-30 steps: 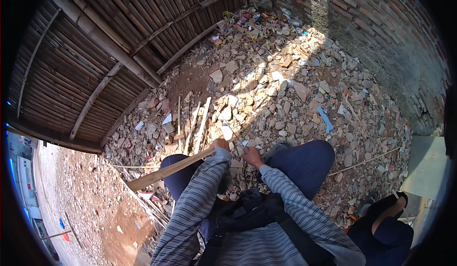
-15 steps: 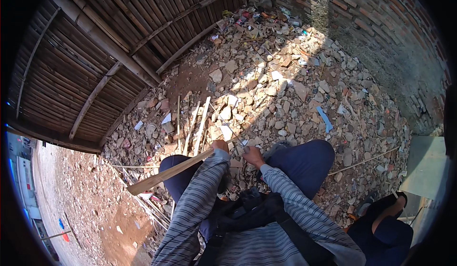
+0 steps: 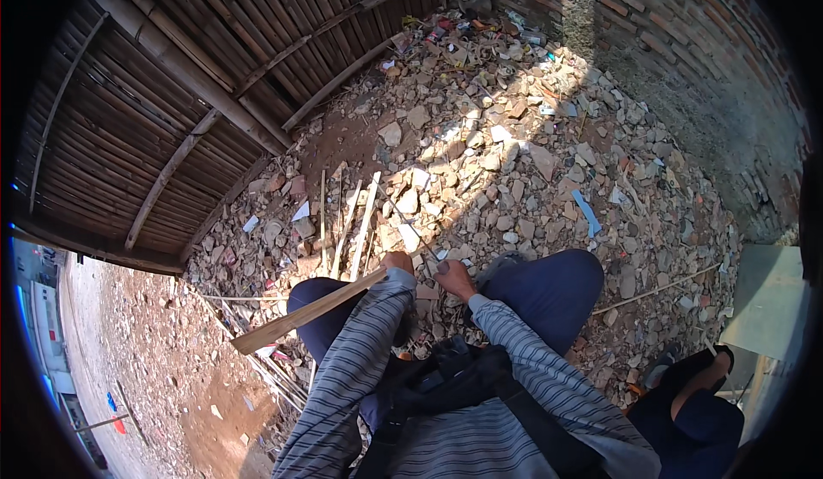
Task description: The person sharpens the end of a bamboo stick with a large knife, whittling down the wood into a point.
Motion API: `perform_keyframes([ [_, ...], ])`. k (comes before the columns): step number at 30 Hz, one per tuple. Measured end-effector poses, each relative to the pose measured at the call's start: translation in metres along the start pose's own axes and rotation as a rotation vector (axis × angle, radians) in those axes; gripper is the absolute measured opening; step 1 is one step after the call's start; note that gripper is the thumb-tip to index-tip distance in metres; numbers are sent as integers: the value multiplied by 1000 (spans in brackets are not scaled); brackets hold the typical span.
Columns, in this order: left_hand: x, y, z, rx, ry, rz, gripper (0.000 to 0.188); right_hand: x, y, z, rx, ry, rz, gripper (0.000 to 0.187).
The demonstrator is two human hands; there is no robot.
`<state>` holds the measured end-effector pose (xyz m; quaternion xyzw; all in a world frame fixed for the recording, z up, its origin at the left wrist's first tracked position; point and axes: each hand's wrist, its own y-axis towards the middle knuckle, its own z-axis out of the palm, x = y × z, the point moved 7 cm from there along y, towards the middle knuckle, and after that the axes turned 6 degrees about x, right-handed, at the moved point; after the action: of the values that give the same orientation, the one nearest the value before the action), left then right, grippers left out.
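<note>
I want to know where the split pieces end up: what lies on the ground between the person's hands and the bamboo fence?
In the head view, pale split strips lie on stone rubble between the left hand and the bamboo fence.

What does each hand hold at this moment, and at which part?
The left hand grips a long flat pale bamboo strip at its near end. The right hand grips a thin dark tool; the exact place cannot be told.
</note>
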<state>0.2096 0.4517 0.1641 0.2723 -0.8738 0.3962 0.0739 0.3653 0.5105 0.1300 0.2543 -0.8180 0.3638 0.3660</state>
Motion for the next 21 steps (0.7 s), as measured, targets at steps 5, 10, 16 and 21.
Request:
perform_keyframes([
  [5,6,2,20,-18,-3,-42,18,-14,-6,17,223,-213,0,40],
  [10,3,-7,0,-25,9,50,23,-25,13,11,96,-245,-33,37],
  [16,5,-1,-1,-8,11,44,23,-19,2,9,3,-50,48,44],
  [21,-1,5,19,18,-49,57,23,-55,11,8,171,-218,174,50],
])
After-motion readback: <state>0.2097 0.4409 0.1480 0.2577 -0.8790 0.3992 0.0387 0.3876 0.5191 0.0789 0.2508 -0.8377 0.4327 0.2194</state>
